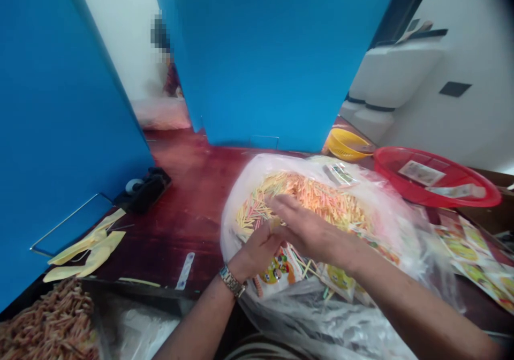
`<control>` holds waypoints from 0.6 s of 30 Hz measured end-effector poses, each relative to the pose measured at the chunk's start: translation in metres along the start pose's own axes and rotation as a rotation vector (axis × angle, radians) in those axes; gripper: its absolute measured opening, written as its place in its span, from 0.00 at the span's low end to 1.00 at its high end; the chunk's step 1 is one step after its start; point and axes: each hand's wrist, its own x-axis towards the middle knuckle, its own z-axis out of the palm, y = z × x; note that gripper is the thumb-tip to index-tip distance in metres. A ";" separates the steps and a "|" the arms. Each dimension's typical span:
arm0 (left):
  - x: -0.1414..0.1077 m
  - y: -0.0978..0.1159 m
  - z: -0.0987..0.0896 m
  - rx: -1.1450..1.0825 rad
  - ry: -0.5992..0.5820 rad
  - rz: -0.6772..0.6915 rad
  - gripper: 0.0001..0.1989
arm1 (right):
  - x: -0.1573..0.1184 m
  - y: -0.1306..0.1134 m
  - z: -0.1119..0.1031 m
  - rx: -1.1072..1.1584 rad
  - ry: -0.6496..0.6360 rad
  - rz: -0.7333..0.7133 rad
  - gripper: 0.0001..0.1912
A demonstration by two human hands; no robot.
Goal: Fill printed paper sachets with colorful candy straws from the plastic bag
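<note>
A clear plastic bag [317, 188] lies open on the table, filled with thin pastel sticks [305, 194] in orange, pink, yellow and green. My left hand [257, 250], with a metal wristwatch [232, 281], is bunched over the sticks at the bag's near side and seems to pinch a few. Just above it, my right hand [305, 226] rests its extended fingers against my left hand, holding nothing I can see. Printed sachets with a cartoon picture [278, 271] lie below my hands at the bag's near edge.
Blue partition panels [249, 54] rise beyond the dark red table [188, 231]. A red basket [433, 178] holds printed sachets, beside a yellow colander [347, 144]. Printed sheets [474, 258] lie right, yellow gloves [88, 253] left, and brown sticks [52, 322] fill a container at lower left.
</note>
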 end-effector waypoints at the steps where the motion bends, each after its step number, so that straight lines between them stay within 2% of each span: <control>1: 0.000 0.001 0.000 0.024 -0.046 0.000 0.14 | 0.000 -0.002 -0.001 -0.002 -0.095 -0.027 0.09; 3: 0.001 0.002 0.002 -0.013 -0.130 -0.038 0.15 | -0.001 -0.003 0.002 0.023 -0.181 -0.043 0.07; 5: 0.002 0.003 0.003 -0.045 -0.176 -0.072 0.13 | -0.006 0.000 0.005 0.059 -0.115 -0.010 0.08; 6: 0.002 0.005 0.002 -0.001 -0.161 -0.071 0.12 | -0.011 0.004 0.006 0.063 -0.065 0.018 0.09; 7: 0.001 0.006 0.000 0.109 -0.113 -0.061 0.13 | -0.016 0.009 0.006 0.042 -0.024 0.053 0.11; 9: -0.003 0.010 -0.003 0.494 0.023 -0.018 0.17 | -0.030 0.021 0.006 -0.063 -0.021 0.128 0.11; 11: -0.008 0.012 -0.006 0.912 0.064 -0.011 0.17 | -0.045 0.031 0.009 -0.167 -0.136 0.192 0.10; 13: -0.012 0.011 -0.005 1.182 0.025 -0.046 0.16 | -0.057 0.037 0.012 -0.201 -0.268 0.220 0.10; 15: -0.012 0.008 -0.004 1.274 0.004 -0.085 0.14 | -0.063 0.037 0.013 -0.182 -0.282 0.229 0.11; 18: -0.007 0.003 -0.006 1.238 -0.018 -0.080 0.08 | -0.060 0.030 0.009 -0.083 -0.094 0.210 0.12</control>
